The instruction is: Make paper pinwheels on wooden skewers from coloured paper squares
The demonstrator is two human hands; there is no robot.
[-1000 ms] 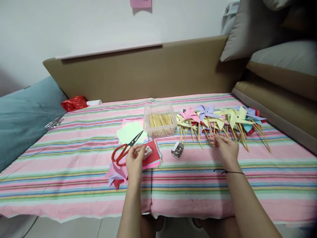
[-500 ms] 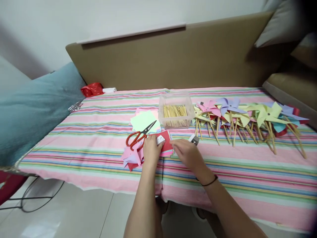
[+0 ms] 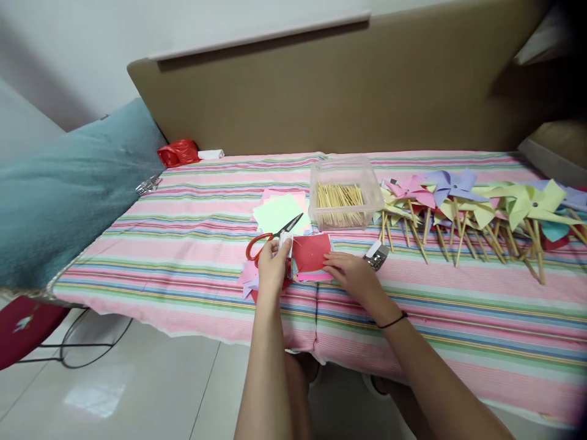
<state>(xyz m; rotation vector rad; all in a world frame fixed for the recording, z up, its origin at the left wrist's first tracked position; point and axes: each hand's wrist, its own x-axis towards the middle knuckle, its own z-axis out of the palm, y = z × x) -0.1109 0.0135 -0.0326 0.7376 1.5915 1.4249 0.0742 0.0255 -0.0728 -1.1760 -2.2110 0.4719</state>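
My left hand (image 3: 271, 264) is closed around a small white box (image 3: 286, 239), tipped up at the left edge of a stack of coloured paper squares. The top sheet is a red paper square (image 3: 312, 253) with faint cut lines. At its right edge the fingertips of my right hand (image 3: 351, 274) press together on the paper; the thumb is hidden. Orange-handled scissors (image 3: 259, 244) lie just beyond my left hand, their blades on a pile of pale green paper (image 3: 280, 211). Folded pink and purple paper pieces (image 3: 249, 278) lie partly under my left wrist.
A clear plastic box (image 3: 346, 190) of thin wooden sticks stands behind the stack. Many paper pinwheels (image 3: 458, 186) on sticks lie at the right. A grey-and-white gadget (image 3: 376, 254) rests beside my right hand. A red plastic bag (image 3: 178, 153) sits at the back left.
My left hand has lifted the white box off the red paper and tilted it up at the left edge. My right fingers have come onto the paper's right edge. The view has shifted.
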